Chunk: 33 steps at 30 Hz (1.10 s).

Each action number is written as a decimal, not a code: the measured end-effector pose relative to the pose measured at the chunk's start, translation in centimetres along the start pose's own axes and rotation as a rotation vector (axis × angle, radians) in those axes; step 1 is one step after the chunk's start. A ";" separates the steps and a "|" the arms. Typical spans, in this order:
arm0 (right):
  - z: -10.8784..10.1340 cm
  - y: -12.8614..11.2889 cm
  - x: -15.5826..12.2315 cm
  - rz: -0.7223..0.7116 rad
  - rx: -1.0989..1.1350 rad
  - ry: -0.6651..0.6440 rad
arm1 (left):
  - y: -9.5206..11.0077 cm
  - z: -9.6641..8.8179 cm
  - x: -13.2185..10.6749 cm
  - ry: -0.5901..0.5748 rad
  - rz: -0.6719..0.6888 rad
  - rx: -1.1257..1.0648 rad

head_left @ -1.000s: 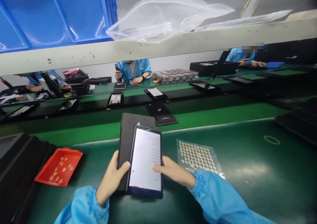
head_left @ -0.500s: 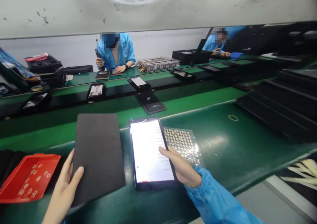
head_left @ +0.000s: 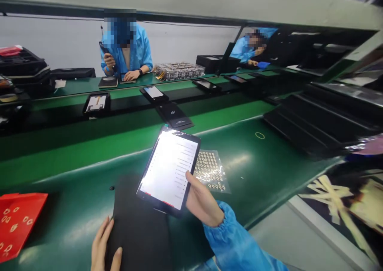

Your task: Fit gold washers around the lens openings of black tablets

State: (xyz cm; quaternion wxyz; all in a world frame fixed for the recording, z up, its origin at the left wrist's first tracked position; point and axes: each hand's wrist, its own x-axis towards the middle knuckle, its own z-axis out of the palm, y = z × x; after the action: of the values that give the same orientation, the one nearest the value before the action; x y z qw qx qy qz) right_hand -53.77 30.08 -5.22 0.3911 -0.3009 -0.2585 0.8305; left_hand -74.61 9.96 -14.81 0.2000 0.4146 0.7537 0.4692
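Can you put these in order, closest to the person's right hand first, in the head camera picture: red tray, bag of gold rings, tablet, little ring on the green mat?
Starting from the right hand:
1. The tablet: in that hand, touching it.
2. The clear bag of gold rings: just past the hand, on the mat.
3. The loose ring: farther right on the mat.
4. The red tray: far away at the left edge.

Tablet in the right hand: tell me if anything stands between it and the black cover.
Nothing visible does; the tablet in the right hand is held over the black cover, at the left hand.
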 end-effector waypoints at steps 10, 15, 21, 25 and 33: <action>0.3 0.5 -0.1 0.047 -0.112 -0.034 | 4.2 -0.1 -1.9 0.049 0.003 0.058; 2.5 2.3 -1.3 0.006 -0.001 0.076 | 6.6 -0.4 -0.5 -0.291 -0.171 -0.254; 3.7 4.5 -4.1 -0.090 -0.070 -0.001 | 10.6 1.2 1.7 -0.343 -0.337 -0.626; -0.1 2.9 -5.1 0.082 -0.092 -0.098 | 10.7 -2.2 4.4 -0.362 -0.321 -0.587; -2.8 7.3 -6.8 0.285 -0.256 -0.163 | 9.3 -1.7 7.8 0.030 -0.443 -0.790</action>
State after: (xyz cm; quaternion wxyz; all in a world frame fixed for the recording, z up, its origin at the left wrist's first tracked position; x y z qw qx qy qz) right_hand -51.88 21.06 -9.97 0.2059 -0.3138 -0.3476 0.8593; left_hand -76.18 17.42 -5.16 0.4275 0.1283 0.5902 0.6727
